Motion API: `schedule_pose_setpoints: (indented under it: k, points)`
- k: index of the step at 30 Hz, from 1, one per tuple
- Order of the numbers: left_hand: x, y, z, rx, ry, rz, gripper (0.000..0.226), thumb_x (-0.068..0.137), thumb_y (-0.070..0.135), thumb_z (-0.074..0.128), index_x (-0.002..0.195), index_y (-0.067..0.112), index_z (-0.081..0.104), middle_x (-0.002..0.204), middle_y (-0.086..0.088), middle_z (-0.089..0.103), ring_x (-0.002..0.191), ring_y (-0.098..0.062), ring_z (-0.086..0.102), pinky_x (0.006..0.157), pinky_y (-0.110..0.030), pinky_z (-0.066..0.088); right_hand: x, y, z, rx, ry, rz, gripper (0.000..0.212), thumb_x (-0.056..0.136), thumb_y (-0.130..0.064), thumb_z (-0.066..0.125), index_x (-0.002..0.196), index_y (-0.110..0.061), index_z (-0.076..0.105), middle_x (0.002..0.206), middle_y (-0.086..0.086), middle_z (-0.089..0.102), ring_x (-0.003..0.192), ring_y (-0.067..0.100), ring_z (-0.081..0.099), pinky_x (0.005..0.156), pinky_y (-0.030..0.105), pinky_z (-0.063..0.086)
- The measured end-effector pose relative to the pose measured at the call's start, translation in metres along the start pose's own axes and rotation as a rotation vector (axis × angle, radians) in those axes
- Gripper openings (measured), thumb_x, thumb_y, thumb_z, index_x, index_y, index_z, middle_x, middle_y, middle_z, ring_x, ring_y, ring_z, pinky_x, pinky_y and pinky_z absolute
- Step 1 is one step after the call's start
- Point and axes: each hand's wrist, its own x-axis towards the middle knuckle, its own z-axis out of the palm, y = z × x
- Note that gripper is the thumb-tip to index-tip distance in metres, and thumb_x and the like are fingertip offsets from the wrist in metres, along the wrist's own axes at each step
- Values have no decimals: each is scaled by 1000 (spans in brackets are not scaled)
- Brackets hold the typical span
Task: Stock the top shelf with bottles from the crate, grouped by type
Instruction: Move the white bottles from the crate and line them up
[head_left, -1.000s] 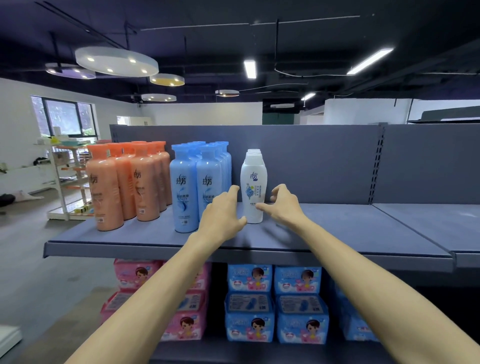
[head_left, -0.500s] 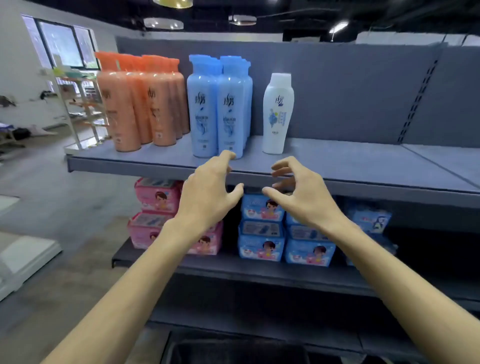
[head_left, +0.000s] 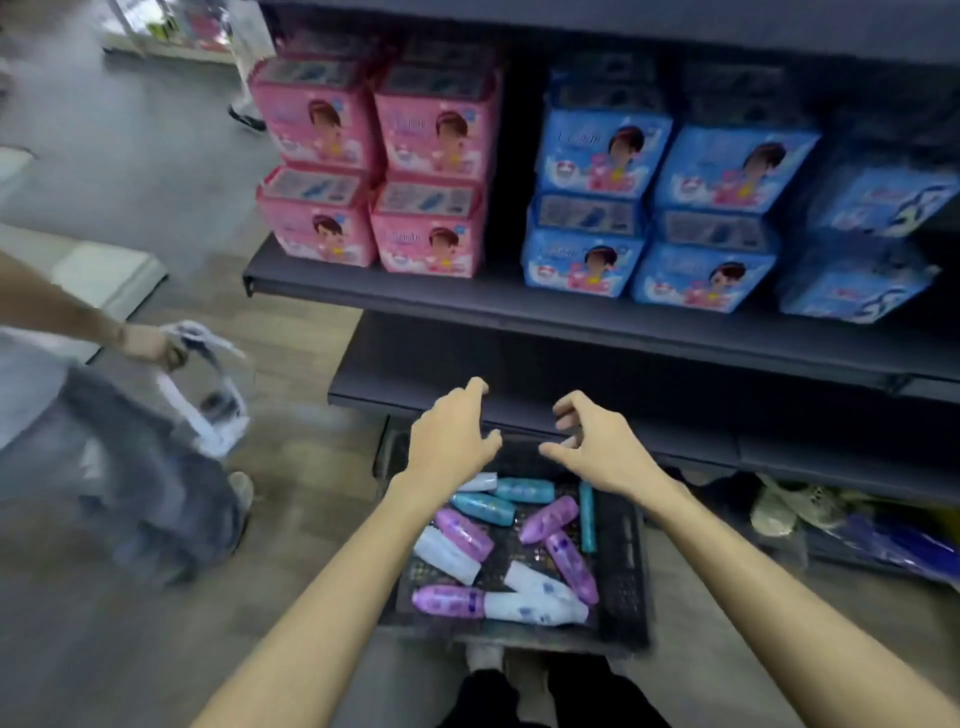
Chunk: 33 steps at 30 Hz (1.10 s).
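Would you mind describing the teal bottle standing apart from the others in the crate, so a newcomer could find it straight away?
Start at the black crate on the floor below the shelves. Along its right wall, just under the right hand, lies a slim teal bottle. Unlike the other teal bottles, it lies alone, pointing straight away from the person, and looks narrower.
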Motion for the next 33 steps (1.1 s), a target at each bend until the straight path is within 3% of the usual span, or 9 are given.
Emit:
schedule_pose_setpoints:
  k: [4,8,13,16,19,21,26,29,33]
  points:
    - [-6,-22,50,10,-145,-73,46,84,33,64,124,19,46,113,-1,62,103,-28,61,76,-38,48,5,35,38,32,-82,114,46,80,-28,79,116,-17,52,102,-1,61,78,19,68,82,33,54]
    - [-11,-44,97,28,-276,-134,43,85,31,63,122,18,46,112,-3,63,101,-32,62,74,-38,49,13,70,74,28,-148,178,46,83,-26,76,119,-15,51,101,-2,60,67,9,59,73,26,48]
    - [-21,-78,163,29,-414,-193,38,86,28,63,118,16,46,114,-6,64,104,-32,61,77,-37,47,23,127,124,23,-238,298,41,81,-26,76,113,-19,52,95,-4,68,89,22,65,82,29,50]
    - [-26,-97,215,27,-498,-202,41,87,27,63,122,16,45,114,-7,63,105,-32,61,76,-37,46,28,173,161,-53,-341,390,54,83,-31,75,126,-13,47,105,5,64,95,26,63,84,34,51]
    - [-28,-111,269,44,-572,-177,41,88,28,62,122,15,45,112,-9,62,105,-34,60,78,-40,48,28,221,199,-131,-440,475,56,87,-31,71,132,-12,43,120,13,60,104,32,61,91,40,51]
    - [-26,-119,303,63,-625,-156,41,87,27,62,122,15,46,113,-10,62,106,-35,60,79,-41,49,27,251,222,-183,-488,505,61,87,-30,70,137,-12,40,127,13,58,112,34,59,93,36,49]
    - [-17,-130,380,153,-751,-102,41,87,12,60,126,19,53,119,-11,62,109,-34,60,81,-39,49,30,312,267,-244,-568,605,44,90,-25,64,129,-14,46,121,14,61,104,31,61,76,29,44]
    - [-12,-135,428,185,-813,-6,49,88,4,55,134,21,53,129,-11,57,117,-33,57,91,-40,49,34,342,289,-257,-551,640,43,91,-20,60,130,-16,45,124,14,59,103,29,60,76,27,40]
    - [-5,-134,478,293,-849,100,45,89,5,54,133,17,54,131,-11,57,120,-31,56,96,-39,46,42,369,311,-312,-563,649,52,90,-15,61,137,-16,41,133,16,54,114,33,58,83,32,48]
